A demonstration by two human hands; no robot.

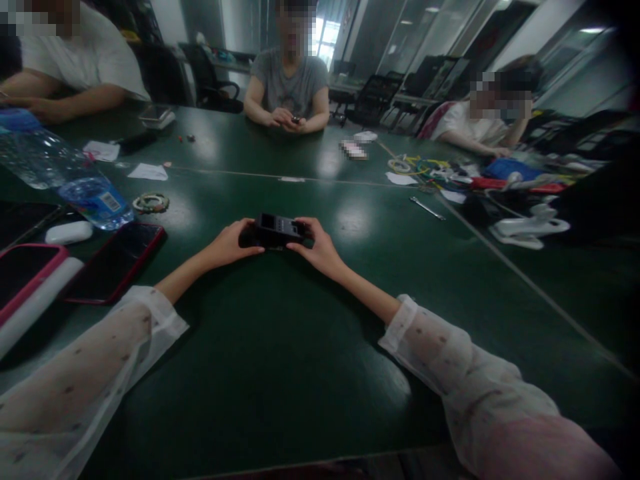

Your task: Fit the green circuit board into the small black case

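Note:
A small black boxy device (280,230) with a dark screen and a row of buttons sits between my hands, at or just above the green table (280,347). My left hand (233,243) is closed on its left end, thumb along the near edge. On the right end, my right hand (320,250) grips it in the same way, thumb at the front and fingers behind. Whether the device rests on the tabletop I cannot tell. Its underside and far side are hidden.
To the left are a tipped plastic water bottle (95,197), a red-edged phone (120,263), a pink-cased phone (25,273), a white earbud case (69,232) and a coiled ring (151,203). A wrench (427,209), cables (420,167) and a white clamp (530,227) lie right. Several people sit opposite.

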